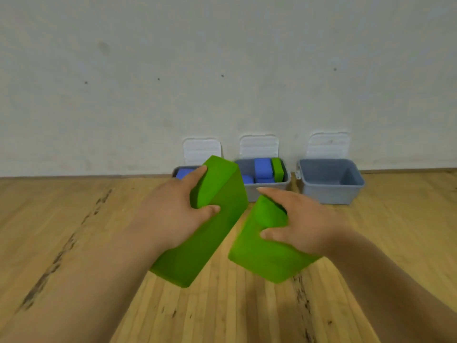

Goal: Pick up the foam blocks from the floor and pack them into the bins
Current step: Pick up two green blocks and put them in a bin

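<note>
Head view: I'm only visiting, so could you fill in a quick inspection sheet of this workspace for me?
Surface: wooden floor, dark scuffs.
Job's things: left green block and right green block; left bin shows blue; middle bin holds blue blocks and a third green block; right bin looks empty.
Clutter: nothing seen.
Grippers: left hand grips left green block; right hand grips right green block.
Cables: nothing seen.
Surroundings: pale wall; white lids open against it.

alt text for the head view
The left hand grips a green block, the right hand a second block, over a wood floor. Three grey bins stand at the wall: left bin and middle bin hold blocks, right bin looks empty.
</note>
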`<state>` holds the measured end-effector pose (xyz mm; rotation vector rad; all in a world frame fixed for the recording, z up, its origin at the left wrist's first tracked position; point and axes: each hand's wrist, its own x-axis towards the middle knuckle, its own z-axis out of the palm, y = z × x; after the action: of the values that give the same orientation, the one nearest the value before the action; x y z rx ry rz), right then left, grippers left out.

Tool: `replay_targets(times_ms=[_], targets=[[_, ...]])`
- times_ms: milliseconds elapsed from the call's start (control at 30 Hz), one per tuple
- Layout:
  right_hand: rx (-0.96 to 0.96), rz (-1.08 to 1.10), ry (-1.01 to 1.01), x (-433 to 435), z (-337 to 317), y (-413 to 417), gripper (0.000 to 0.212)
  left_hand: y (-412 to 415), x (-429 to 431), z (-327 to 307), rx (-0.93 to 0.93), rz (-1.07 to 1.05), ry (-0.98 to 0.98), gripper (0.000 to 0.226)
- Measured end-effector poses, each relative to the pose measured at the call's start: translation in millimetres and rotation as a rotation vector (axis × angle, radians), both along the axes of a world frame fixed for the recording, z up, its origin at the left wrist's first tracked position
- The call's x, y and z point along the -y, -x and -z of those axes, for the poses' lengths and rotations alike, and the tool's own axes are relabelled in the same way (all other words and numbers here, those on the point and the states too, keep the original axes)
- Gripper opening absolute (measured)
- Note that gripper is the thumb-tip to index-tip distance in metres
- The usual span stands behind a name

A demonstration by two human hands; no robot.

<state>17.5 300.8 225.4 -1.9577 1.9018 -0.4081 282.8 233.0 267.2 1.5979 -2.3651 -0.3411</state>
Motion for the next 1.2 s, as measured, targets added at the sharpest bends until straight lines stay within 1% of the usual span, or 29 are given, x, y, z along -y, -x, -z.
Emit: replay_targets(times_ms=[200, 333, 500, 633, 700, 967, 1200], targets=[[0.031, -0.035, -0.041, 114.0, 46.0, 61.4, 0.092, 60.9, 101.3, 55.1, 0.021, -0.033, -0.106, 0.090], [0.053, -0.081, -0.137, 205.3, 70.6, 121.9, 0.093, 114.2, 177.9, 78.7, 0.030, -0.096, -0.182, 0.091], [0.037, -0.095, -0.182, 320.5, 78.8, 188.3, 0.094, 172.0, 267.4, 92.5, -0.023, -0.185, -0.262, 0.091], [-0.016, -0.133, -0.207, 393.4, 81.3, 213.9, 0.089, 198.0, 332.4, 101.7, -0.039, -0.254, -0.279, 0.091], [-0.016, -0.130, -0.225, 430.8, 87.5, 223.9, 0.092, 206.2, 373.4, 110.0, -0.058, -0.268, -0.276, 0.091], [0.069, 0.046, -0.309, 589.7, 143.8, 240.5, 0.090, 217.6, 577.2, 160.7, -0.109, -0.205, -0.273, 0.091], [0.107, 0.193, -0.351, 702.9, 157.7, 241.7, 0.089, 218.9, 750.3, 184.6, -0.073, -0.087, -0.345, 0.091]])
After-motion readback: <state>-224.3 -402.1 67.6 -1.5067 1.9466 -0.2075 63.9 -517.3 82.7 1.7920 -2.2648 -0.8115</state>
